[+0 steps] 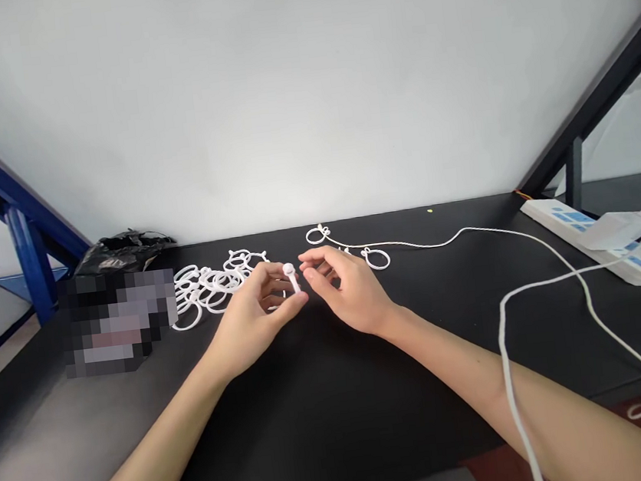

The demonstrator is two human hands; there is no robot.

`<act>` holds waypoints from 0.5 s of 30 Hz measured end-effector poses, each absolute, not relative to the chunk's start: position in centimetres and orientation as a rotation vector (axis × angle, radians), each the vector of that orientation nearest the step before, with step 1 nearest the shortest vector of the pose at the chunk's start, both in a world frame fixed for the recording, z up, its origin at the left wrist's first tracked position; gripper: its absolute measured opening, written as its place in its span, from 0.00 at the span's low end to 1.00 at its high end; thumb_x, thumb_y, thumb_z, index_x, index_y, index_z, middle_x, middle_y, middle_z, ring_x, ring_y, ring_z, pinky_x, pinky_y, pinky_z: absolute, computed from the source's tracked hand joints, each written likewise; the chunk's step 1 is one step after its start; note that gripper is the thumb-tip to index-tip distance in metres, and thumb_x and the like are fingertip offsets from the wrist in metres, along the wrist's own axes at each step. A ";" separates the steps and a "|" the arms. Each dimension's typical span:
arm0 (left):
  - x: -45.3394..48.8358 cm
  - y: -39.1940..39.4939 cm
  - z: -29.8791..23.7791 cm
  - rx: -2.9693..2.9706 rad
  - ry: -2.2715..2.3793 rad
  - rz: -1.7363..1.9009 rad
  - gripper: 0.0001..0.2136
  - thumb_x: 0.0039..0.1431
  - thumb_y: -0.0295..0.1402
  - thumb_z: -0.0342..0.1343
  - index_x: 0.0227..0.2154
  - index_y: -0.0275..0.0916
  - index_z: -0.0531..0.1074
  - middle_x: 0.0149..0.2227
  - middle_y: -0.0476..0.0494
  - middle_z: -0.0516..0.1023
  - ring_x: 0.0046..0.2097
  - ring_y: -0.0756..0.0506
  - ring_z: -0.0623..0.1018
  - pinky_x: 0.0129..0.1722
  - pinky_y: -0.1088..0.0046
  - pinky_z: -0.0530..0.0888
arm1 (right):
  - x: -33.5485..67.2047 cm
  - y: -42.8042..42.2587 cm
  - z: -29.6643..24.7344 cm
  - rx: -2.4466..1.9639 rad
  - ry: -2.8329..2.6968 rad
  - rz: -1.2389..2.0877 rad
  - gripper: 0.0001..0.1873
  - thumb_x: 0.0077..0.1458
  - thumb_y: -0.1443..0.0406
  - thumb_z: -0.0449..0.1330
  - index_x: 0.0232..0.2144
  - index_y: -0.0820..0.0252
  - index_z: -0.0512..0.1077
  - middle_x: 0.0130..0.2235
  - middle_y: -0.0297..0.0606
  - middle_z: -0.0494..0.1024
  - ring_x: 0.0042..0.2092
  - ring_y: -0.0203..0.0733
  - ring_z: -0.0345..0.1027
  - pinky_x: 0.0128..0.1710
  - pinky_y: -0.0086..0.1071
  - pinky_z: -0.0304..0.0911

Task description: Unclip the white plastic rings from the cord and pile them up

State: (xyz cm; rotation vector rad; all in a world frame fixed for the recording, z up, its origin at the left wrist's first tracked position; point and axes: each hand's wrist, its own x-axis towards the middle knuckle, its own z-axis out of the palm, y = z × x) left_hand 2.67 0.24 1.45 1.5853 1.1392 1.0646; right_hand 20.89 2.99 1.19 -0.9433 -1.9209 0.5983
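Note:
A white plastic curtain ring (294, 282) with a small round eyelet is held edge-on between the thumb and fingers of my left hand (251, 312). Just to its right is my right hand (352, 289), its fingers curled and the thumb a little apart from the index finger. I see nothing between those fingertips, which are close to the ring without clear contact. Behind my left hand lies a loose pile of similar white rings (192, 295). Beyond my right hand are another ring (377, 259) and one more ring (315, 235) farther back, partly beside a white cord.
The black tabletop (317, 411) meets a pale wall (305, 103). A crumpled black plastic bag (119, 252) lies back left, beside a blurred patch. A white power strip (574, 231) is at right; its white cable (506, 343) loops across my right forearm. Blue frame bars (28, 243) stand left.

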 end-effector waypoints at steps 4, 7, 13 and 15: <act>2.9 -0.1 1.3 1.776 1.211 0.963 0.16 0.59 0.42 0.60 0.48 0.43 0.68 0.45 0.46 0.76 0.46 0.44 0.78 0.47 0.63 0.76 | 20.6 2.5 1.5 -0.917 -1.922 0.741 0.09 0.63 0.60 0.56 0.40 0.56 0.74 0.38 0.34 0.79 0.37 0.35 0.74 0.36 0.30 0.71; 2.9 -0.1 1.3 1.777 1.220 0.981 0.17 0.59 0.43 0.60 0.48 0.44 0.68 0.47 0.46 0.76 0.48 0.44 0.78 0.48 0.63 0.76 | 20.5 2.4 1.7 -0.928 -1.845 0.899 0.08 0.62 0.60 0.58 0.38 0.56 0.75 0.37 0.33 0.80 0.35 0.34 0.74 0.37 0.30 0.71; 2.5 0.2 1.7 1.704 1.256 1.089 0.12 0.64 0.44 0.54 0.43 0.43 0.72 0.40 0.48 0.78 0.41 0.47 0.78 0.43 0.69 0.75 | 20.4 2.6 1.7 -0.921 -1.609 1.228 0.15 0.55 0.54 0.65 0.36 0.59 0.73 0.35 0.34 0.80 0.34 0.36 0.75 0.34 0.30 0.72; 2.3 0.2 1.8 1.719 1.315 1.087 0.12 0.64 0.45 0.54 0.40 0.43 0.73 0.35 0.49 0.78 0.38 0.48 0.78 0.39 0.71 0.74 | 20.4 2.6 1.5 -0.913 -1.602 1.264 0.15 0.55 0.53 0.65 0.35 0.59 0.74 0.34 0.35 0.80 0.33 0.36 0.75 0.33 0.31 0.72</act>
